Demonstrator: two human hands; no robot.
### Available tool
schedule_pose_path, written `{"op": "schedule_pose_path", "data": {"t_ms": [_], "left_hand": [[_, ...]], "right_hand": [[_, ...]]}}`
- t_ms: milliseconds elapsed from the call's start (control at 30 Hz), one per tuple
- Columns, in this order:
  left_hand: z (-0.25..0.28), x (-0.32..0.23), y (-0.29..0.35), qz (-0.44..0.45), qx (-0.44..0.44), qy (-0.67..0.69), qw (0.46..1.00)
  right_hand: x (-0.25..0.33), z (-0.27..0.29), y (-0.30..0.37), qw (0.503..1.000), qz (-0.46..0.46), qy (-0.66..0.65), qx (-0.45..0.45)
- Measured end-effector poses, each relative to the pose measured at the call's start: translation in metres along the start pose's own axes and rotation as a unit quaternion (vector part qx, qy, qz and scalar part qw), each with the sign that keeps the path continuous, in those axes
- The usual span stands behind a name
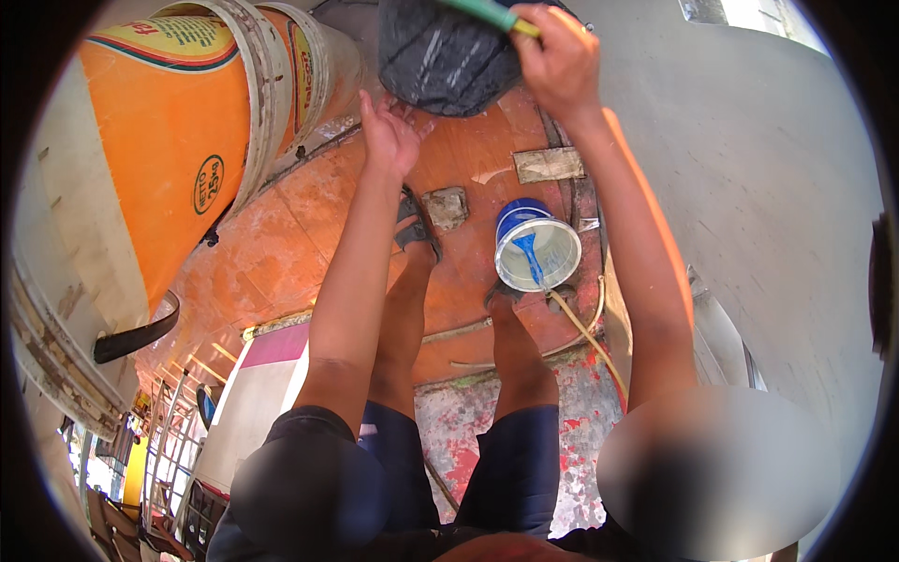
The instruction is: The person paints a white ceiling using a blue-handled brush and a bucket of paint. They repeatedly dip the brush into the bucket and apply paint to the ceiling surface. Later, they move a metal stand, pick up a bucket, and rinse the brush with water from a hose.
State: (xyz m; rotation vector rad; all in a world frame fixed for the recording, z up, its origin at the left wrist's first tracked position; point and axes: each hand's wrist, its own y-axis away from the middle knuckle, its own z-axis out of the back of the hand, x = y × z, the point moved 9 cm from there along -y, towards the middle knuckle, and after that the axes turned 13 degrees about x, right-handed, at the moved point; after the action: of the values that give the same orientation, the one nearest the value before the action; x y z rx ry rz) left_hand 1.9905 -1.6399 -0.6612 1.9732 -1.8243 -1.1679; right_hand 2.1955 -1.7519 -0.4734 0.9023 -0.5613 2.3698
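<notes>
A black bucket-like container [449,61] with pale streaks hangs at the top centre, cut off by the frame edge. My left hand [393,136] is open, palm up, its fingers by the container's lower left side; I cannot tell whether they touch it. My right hand [562,61] is closed around the yellow end of a green stick-like handle [482,11], which crosses in front of the container. The handle's far end is out of view. Below, a small blue-and-white pail [510,217] sits on the floor by my foot, with a blue brush [528,258] inside.
Large orange-and-white buckets [169,103] stand at the left. A smooth grey surface [749,187] rises along the right. On the orange floor [300,206] lie a flat stone-like block [445,208], a pale piece [548,165] and a thin yellowish hose [599,348].
</notes>
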Motion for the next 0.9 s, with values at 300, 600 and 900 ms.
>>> {"op": "schedule_pose_path", "data": {"t_ms": [300, 600, 900], "left_hand": [[-0.002, 0.080, 0.066, 0.103, 0.002, 0.099, 0.990], [-0.026, 0.104, 0.127, 0.042, 0.045, 0.136, 0.989], [-0.024, 0.065, 0.263, 0.013, -0.036, -0.077, 0.996]], "right_hand": [[0.092, -0.012, 0.131, 0.986, 0.072, 0.117, 0.099], [0.144, 0.027, 0.207, 0.984, -0.004, 0.088, 0.158], [0.176, 0.054, 0.261, 0.978, 0.018, 0.052, 0.202]]}}
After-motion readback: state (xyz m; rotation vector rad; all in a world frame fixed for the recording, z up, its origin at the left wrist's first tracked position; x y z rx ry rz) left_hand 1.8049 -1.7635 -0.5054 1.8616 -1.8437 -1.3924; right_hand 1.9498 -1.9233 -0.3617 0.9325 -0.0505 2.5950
